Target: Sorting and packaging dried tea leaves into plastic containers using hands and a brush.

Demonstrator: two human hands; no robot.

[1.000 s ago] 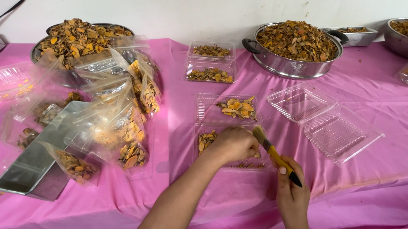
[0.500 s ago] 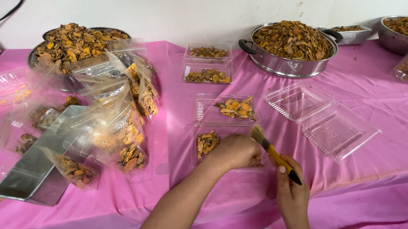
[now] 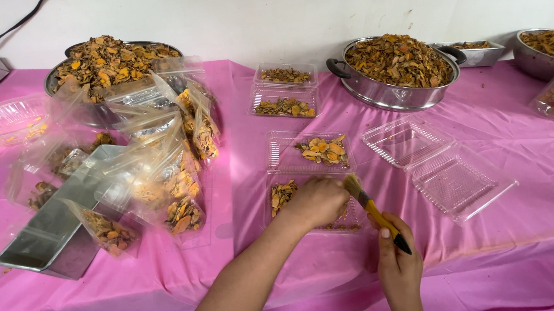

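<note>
So the right hand [image 3: 398,261] is wrapped around a small brush [image 3: 374,210] with a yellow-and-black handle, bristles pointing up and away toward the left hand [image 3: 316,200]. The left hand is curled over the near half of an open clear clamshell box [image 3: 314,177], fingers bent down into it. It looks closed on a dried slice, but the back of the hand hides it, so I can't tell for sure. The bristle tip sits right at the left hand's knuckles, basically touching.

There's a little heap of orange-brown dried slices [image 3: 281,195] in the box just left of that hand, and another heap in the far half past the fingers. My read: this is the brushing-off stage, one piece at a time. The next stroke needs the piece steady and the bristles light, so crumbs stay in the tray.

Further out: an empty open clamshell [image 3: 442,166] to the right, a big steel pan [image 3: 397,70] heaped with slices beyond it, and a messy pile of filled clear bags [image 3: 159,160] off to the left, all on a pink tablecloth [image 3: 510,256].
</note>
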